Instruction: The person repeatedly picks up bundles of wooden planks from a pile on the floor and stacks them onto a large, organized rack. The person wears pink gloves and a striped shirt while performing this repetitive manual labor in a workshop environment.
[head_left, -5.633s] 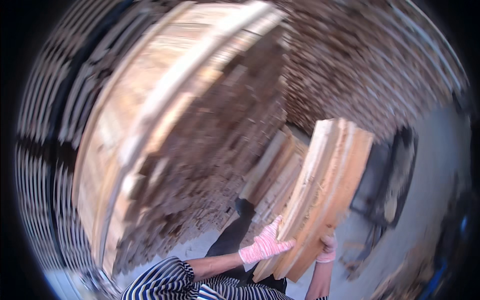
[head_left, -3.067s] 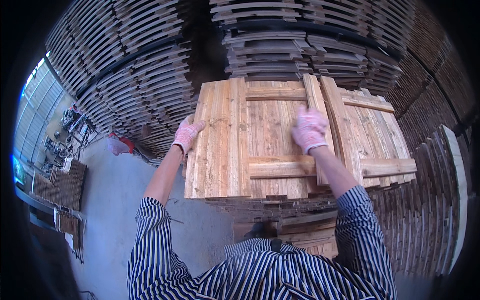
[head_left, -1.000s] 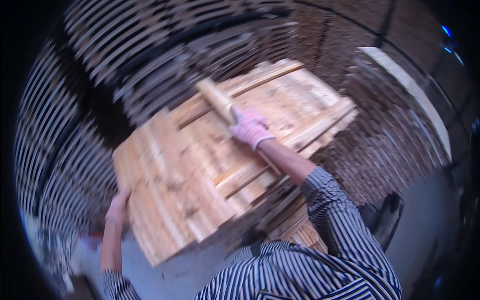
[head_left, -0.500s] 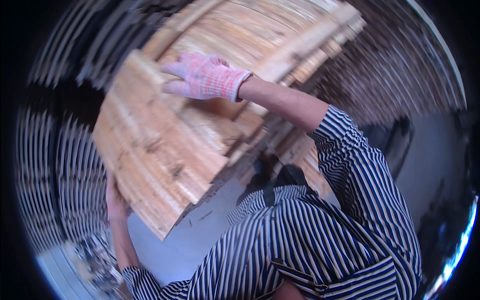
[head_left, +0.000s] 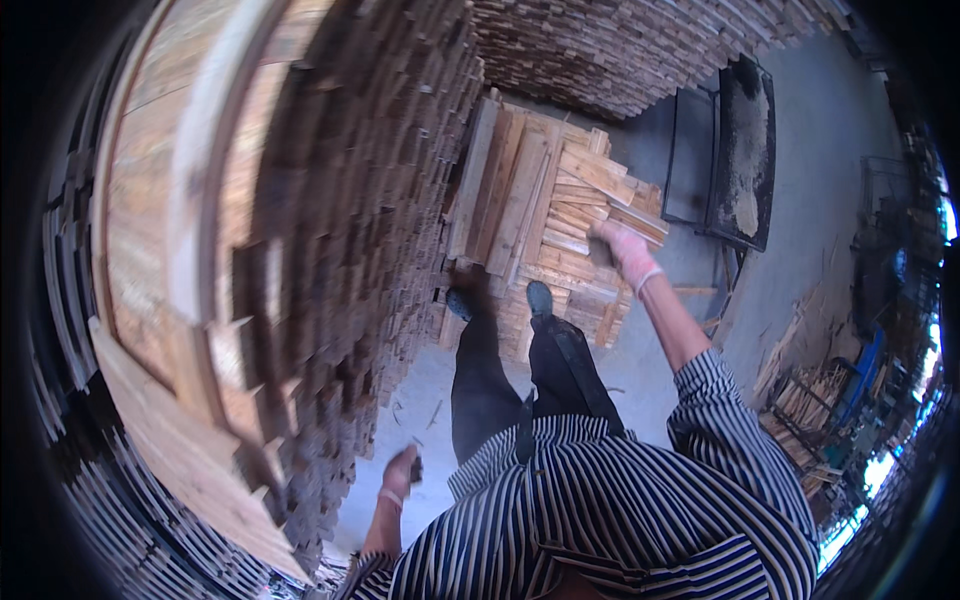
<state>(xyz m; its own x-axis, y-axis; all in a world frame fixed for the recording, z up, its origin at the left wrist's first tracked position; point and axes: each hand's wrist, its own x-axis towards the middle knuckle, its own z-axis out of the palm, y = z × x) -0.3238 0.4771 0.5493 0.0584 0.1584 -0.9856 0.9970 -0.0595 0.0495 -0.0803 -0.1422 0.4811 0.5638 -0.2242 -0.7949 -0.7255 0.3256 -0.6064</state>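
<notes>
Now, my right hand [head_left: 628, 254]: over the right half of the plank pile [head_left: 545, 225], gloved in pinkish white, fingers toward the wood; it is blurred, so I cannot tell whether it grasps anything.
My left hand [head_left: 400, 472]: low, well short of the pile on its near left side, fingers hanging and seemingly curled; I cannot tell whether they hold something.
Nearer hand: the right, by far.
Short board [head_left: 640, 222]: on the pile's right edge, just beyond my right hand, its long axis slanting from far left to near right; contact is unclear.
Long planks [head_left: 518, 215]: along the pile's left side, running away from me, lying ahead and left of my right hand.
Right arm: stretched forward from the pile's near right, striped sleeve [head_left: 735, 430] above the wrist.
Left arm: bent, forearm short of the pile.
Shoes [head_left: 540, 297]: at the pile's near side.
Tall stack [head_left: 370, 200]: left of the pile, rising high.
Dark framed panel [head_left: 742, 165]: right of the pile, apart from it.
Far stack [head_left: 610, 50]: beyond the pile.
</notes>
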